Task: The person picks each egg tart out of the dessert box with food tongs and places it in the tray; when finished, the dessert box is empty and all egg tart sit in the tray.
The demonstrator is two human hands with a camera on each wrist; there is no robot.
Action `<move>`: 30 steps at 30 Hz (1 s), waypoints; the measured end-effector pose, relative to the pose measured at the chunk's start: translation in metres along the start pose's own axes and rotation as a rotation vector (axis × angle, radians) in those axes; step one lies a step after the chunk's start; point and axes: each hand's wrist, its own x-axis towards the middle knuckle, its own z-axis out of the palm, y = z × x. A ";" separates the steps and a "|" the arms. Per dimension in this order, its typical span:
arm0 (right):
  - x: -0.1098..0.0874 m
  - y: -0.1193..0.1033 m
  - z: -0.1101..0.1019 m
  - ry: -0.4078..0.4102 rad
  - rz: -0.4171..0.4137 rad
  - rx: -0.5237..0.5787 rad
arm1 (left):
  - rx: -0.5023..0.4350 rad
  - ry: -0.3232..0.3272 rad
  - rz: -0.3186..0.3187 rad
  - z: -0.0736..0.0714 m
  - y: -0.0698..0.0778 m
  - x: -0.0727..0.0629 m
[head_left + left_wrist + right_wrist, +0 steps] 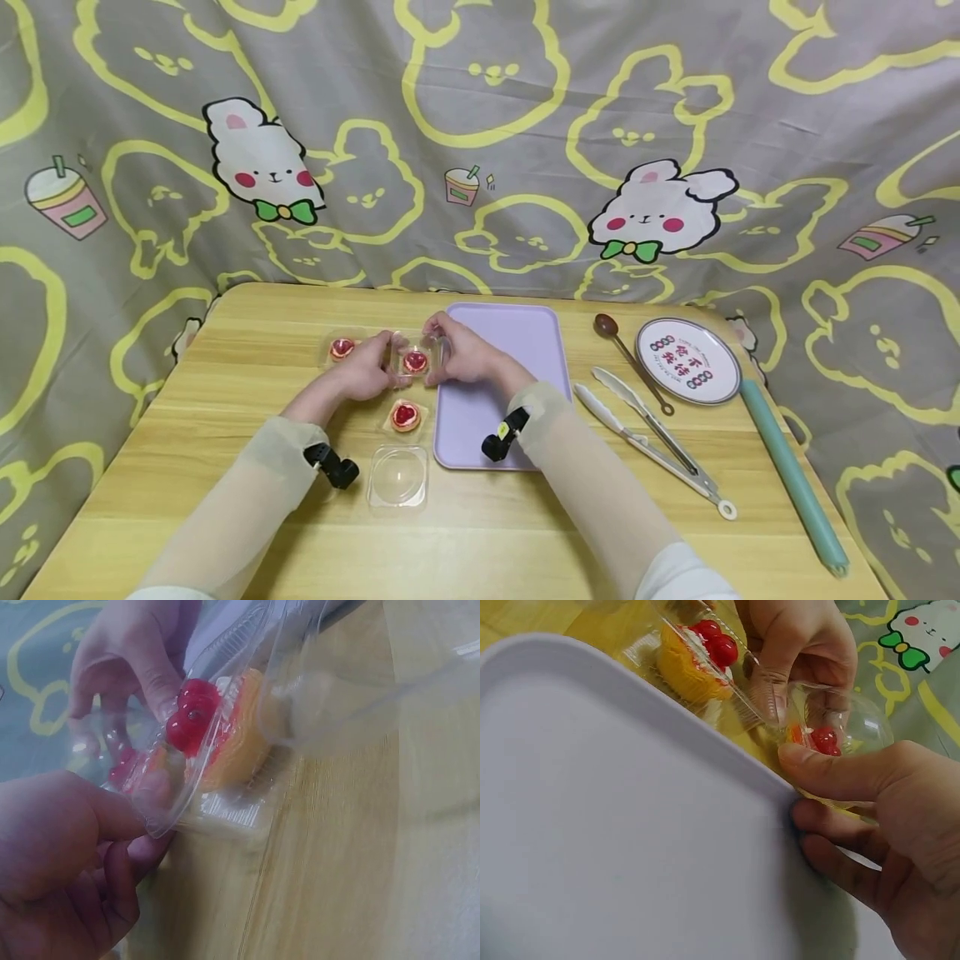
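Note:
Both hands hold one clear plastic box [405, 379] with a red-topped tart [415, 361] inside. My left hand [366, 372] pinches its left side, thumb above and fingers lower down in the left wrist view. On the opposite side, my right hand [467, 354] grips the box between thumb and fingers, beside the tray's edge. Closer to me, a second tart [405, 416] sits in a clear container base, with a clear square lid [398, 477] lying below it. A third tart [342, 348] stands in clear packaging behind the left hand.
A lilac tray [501, 450] lies under the right forearm. Farther right are metal tongs [652, 442], a brown spoon [633, 362], a round white plate with red lettering [688, 361] and a long green roll [795, 479]. A patterned curtain [517, 167] hangs behind the wooden table [247, 392].

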 end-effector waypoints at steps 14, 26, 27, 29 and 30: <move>-0.005 -0.001 0.002 0.076 -0.006 -0.203 | 0.058 0.026 0.015 -0.004 0.004 -0.002; -0.023 -0.014 -0.014 0.114 0.012 -0.187 | 0.025 0.045 0.001 -0.008 0.010 -0.014; -0.025 -0.016 -0.016 0.113 0.011 -0.168 | 0.013 0.055 0.006 -0.011 0.011 -0.016; -0.031 -0.020 -0.021 0.112 0.005 -0.126 | -0.009 0.075 0.018 -0.016 0.013 -0.019; -0.034 -0.023 -0.024 0.111 0.001 -0.103 | -0.012 0.089 0.027 -0.019 0.015 -0.021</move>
